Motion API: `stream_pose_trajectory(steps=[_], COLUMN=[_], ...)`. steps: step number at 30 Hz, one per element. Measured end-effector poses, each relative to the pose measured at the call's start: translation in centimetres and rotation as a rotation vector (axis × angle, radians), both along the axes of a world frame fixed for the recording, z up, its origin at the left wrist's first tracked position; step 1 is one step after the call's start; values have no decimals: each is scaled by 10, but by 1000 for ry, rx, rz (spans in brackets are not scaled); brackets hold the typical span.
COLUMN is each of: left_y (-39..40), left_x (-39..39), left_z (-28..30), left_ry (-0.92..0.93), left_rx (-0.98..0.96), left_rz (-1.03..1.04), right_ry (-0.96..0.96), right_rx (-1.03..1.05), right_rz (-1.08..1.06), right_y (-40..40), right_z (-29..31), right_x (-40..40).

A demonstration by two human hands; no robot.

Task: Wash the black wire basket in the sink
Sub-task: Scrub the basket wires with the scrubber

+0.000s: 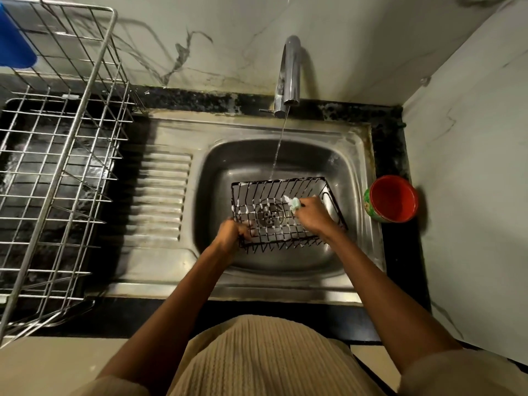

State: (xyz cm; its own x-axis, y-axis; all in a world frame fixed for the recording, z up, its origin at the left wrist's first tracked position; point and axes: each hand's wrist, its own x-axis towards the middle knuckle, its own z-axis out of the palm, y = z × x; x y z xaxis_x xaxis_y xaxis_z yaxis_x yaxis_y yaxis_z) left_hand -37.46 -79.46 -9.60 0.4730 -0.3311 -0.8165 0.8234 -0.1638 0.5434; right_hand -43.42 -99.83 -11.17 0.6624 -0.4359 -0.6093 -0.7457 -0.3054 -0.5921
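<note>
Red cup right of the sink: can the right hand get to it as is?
Probably yes for the path: the red cup stands on the counter beside the right hand, nothing between them. But that hand grips a sponge, so it isn't free.

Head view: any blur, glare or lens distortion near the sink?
Head view: dim, warm light; wide-angle bend bows the steel dish rack and wall edges. Draining ridges beside the sink look smeared. Faucet carries a soft highlight, no hard glare. Black wire basket, left hand and right hand read fairly sharp.
</note>
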Motion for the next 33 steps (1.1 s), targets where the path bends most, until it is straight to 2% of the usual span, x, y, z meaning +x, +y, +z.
stream_pose_trajectory(steps=[2,4,6,8,10,12,16,20,23,26,29,33], left_y=[-4,-8,-12,-14,-14,-15,-22,-19,-15,-7,-8,-15], left_x=[-6,-11,-16,-16,-11,-6,-5,-2,1,2,1,0], left_z=[5,8,11,11,7,5,14,14,8,-3,-6,-3], left_ry=[-8,-28,-44,-65,-73,-91,-123,-126,-100,-124,-137,-172], left_rx=[-57,-74,-70,-37,-11,5,-19,-64,-78,-99,-135,-141], left_rz=[33,35,-3,-40,-65,-99,-181,-108,5,65,103,84], right_ry=[-27,-42,-61,-89,-124,-208,-356,-278,-170,-69,-44,-58], right_rx=[70,229,288,152,-87,-223,-176,23,-178,-420,-486,-554], right_rz=[-199,-469,-584,-524,-380,-221,-19,43,80,-14,1,219], right_y=[5,14,20,25,30,42,69,58,39,23,29,62], right_z=[-1,4,-1,-6,-6,4,20,20,15,11,13,19], right_x=[13,25,38,48,51,51,59,55,43,34,35,39])
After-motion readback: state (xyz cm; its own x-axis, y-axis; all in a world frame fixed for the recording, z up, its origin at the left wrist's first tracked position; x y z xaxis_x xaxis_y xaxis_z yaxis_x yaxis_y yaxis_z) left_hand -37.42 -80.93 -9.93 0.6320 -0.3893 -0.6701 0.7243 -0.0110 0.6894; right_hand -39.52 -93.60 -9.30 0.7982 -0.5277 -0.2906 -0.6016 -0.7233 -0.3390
